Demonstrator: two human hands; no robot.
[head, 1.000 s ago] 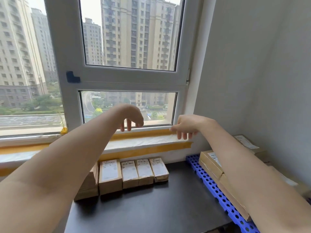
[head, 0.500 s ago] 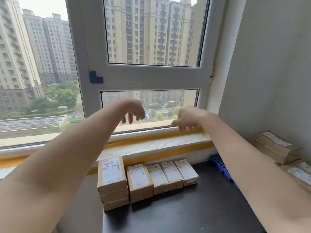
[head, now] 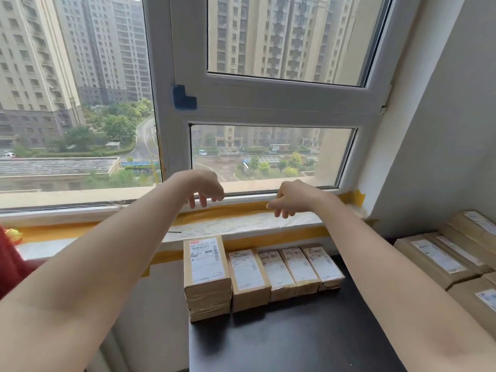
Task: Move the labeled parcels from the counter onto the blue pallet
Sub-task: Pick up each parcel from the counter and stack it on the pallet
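Both bare arms stretched forward above the black counter (head: 295,339); left hand (head: 205,187) and right hand (head: 288,198) hang limp-wristed before the white window sill (head: 241,224), fingers loosely curled and slightly apart, holding nothing. Row of brown cardboard parcels with white labels (head: 257,272) sits at the counter's back edge, leftmost a taller stack. More labelled brown parcels (head: 440,259) lie piled at far right; what they rest on is hidden.
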